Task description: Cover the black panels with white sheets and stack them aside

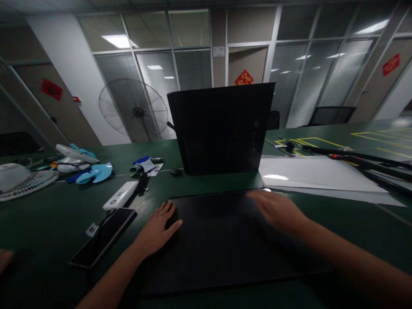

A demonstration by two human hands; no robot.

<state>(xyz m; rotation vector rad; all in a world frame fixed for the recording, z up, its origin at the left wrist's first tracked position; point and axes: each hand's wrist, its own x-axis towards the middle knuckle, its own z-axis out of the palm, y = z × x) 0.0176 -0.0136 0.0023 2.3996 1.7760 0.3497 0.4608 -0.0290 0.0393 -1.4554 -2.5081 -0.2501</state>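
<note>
A flat black rectangular panel (209,240) lies on the green table in front of me. On its left edge rests my left hand (158,227), fingers spread and thumb pointing inward over the surface. My right hand (273,210) is over the panel's upper right part and smeared by motion. Its fingers are too blurred to show whether they hold anything. Just beyond the panel stands a tall black box-like object (222,128), its broad dark face toward me.
Left of the panel lie a phone (103,238), a white remote-like device (120,195) and a light blue fan blade (95,173). White sheets (309,171) and black rods (370,159) lie at the right. Part of another hand (4,259) shows at the left edge.
</note>
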